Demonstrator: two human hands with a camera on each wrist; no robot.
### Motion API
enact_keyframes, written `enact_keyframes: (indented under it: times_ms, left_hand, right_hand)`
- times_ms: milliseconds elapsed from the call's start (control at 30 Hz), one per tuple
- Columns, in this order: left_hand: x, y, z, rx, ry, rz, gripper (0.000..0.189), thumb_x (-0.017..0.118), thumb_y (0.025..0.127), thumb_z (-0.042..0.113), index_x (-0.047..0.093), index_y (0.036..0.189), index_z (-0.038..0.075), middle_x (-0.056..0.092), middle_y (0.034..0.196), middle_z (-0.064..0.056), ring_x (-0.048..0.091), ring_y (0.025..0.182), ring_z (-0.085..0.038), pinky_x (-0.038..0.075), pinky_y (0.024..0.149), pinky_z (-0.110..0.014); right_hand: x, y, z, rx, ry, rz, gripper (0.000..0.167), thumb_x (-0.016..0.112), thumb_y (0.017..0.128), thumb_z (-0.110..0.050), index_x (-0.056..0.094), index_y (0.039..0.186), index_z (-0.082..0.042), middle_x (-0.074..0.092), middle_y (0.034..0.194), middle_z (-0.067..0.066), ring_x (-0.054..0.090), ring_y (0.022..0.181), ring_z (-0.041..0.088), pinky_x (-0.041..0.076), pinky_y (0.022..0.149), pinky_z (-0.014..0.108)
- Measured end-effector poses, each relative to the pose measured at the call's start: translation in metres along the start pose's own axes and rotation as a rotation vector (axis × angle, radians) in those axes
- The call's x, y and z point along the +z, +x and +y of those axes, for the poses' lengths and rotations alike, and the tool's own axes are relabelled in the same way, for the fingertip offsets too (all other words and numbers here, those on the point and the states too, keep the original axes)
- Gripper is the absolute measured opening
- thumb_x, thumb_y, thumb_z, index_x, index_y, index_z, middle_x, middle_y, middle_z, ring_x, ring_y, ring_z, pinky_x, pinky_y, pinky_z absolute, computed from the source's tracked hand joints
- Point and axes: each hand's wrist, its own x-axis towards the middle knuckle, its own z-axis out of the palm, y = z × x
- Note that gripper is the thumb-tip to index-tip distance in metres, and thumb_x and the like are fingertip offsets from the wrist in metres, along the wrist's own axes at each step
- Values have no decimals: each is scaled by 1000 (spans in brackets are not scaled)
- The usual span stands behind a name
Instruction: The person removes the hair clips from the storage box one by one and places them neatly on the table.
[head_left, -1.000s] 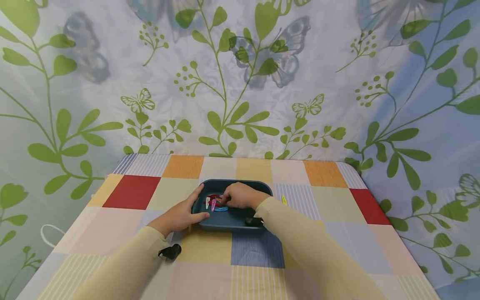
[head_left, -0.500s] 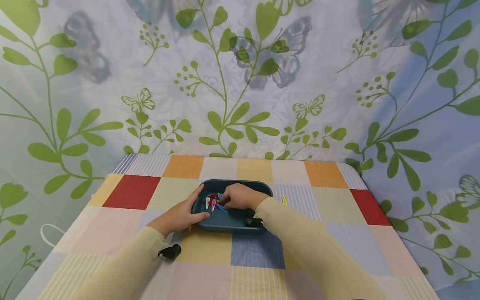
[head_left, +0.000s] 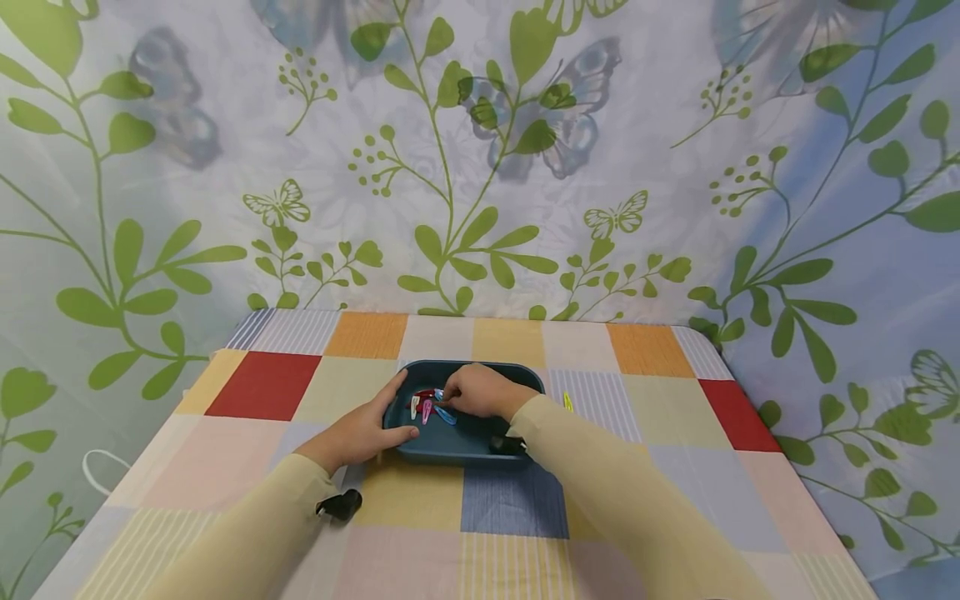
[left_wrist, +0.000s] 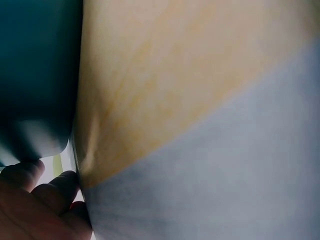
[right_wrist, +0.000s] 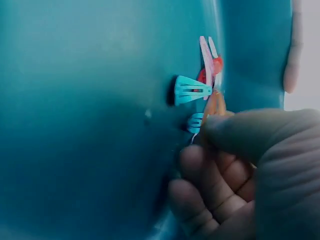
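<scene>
A dark blue-green tray (head_left: 480, 457) sits on the table with several snap hair clips at its left end. My left hand (head_left: 365, 427) holds the tray's left end, fingers along the side and thumb over the near rim. Inside the tray, my right hand (head_left: 480, 391) pinches an orange hair clip (right_wrist: 212, 106) between thumb and finger. Around its fingertips lie a blue hair clip (head_left: 446, 416), a pink hair clip (head_left: 427, 410), a white hair clip (head_left: 415, 406) and a red hair clip (head_left: 424, 392). In the right wrist view, a blue clip (right_wrist: 191, 90) lies just beyond the orange one.
A yellow hair clip (head_left: 567, 402) lies on the patchwork tablecloth (head_left: 517, 500), right of the tray. Behind the table hangs a leaf-and-butterfly curtain (head_left: 480, 183). A white cord (head_left: 93, 471) loops by the table's left edge.
The blue clip near my right fingertips has turned and now slants separately in the tray. My right fingers have shifted slightly among the clips; my left hand has stayed put.
</scene>
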Motion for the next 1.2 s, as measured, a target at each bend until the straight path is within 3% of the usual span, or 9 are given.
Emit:
enact_keyframes:
  times_ms: [233, 467, 667, 800, 900, 967, 1133, 1200]
  left_hand:
    - [-1, 1, -1, 9, 3, -8, 106, 72, 93, 57, 4, 171, 34, 27, 173, -16, 41, 150, -42, 39, 118, -68]
    - [-1, 3, -1, 6, 23, -7, 106, 71, 93, 59, 3, 170, 35, 26, 174, -16, 39, 152, -44, 36, 119, -69]
    - [-2, 1, 0, 3, 17, -9, 106, 72, 93, 57, 3, 171, 34, 25, 174, -17, 36, 153, -46, 36, 118, -71]
    - [-5, 1, 1, 5, 22, -11, 106, 72, 94, 57, 3, 171, 34, 23, 175, -17, 34, 154, -47, 36, 118, -71]
    - [-6, 2, 1, 4, 23, -15, 106, 72, 94, 57, 3, 171, 33, 22, 175, -18, 33, 155, -47, 35, 118, -71]
    - [-6, 3, 2, 3, 22, -17, 107, 72, 93, 57, 3, 171, 33, 22, 175, -18, 33, 154, -48, 36, 118, -71]
    - [-5, 4, 3, 0, 11, -20, 107, 73, 93, 57, 3, 171, 33, 23, 175, -17, 33, 154, -48, 37, 118, -71]
    - [-5, 4, 3, 2, 6, -24, 107, 73, 93, 57, 3, 171, 33, 23, 175, -17, 33, 154, -48, 37, 117, -71]
  right_hand:
    - [-12, -11, 4, 1, 194, -1, 16, 66, 104, -20, 81, 105, -13, 73, 91, -4, 57, 73, 9, 50, 70, 25]
    - [-35, -35, 13, 52, 418, 45, 22, 62, 106, -18, 78, 114, -7, 73, 92, 13, 56, 71, 13, 46, 63, 27]
    - [-57, -59, 21, 93, 549, 125, 20, 61, 105, -16, 76, 115, -6, 61, 76, 1, 49, 65, 14, 39, 58, 27]
    - [-69, -76, 32, 120, 581, 160, 25, 57, 107, -16, 74, 124, -7, 67, 89, 13, 56, 73, 22, 43, 62, 29]
    - [-75, -89, 42, 138, 577, 177, 32, 53, 108, -16, 70, 136, -12, 67, 105, 24, 61, 84, 33, 51, 74, 35]
    - [-77, -98, 49, 157, 575, 195, 35, 52, 109, -16, 68, 140, -14, 69, 114, 21, 60, 85, 36, 51, 73, 37]
    - [-80, -120, 64, 229, 589, 259, 32, 55, 109, -19, 71, 136, -10, 67, 139, 13, 63, 96, 29, 56, 82, 37]
    - [-80, -129, 70, 264, 594, 274, 32, 58, 109, -21, 71, 135, -10, 67, 139, 14, 64, 104, 31, 56, 87, 39]
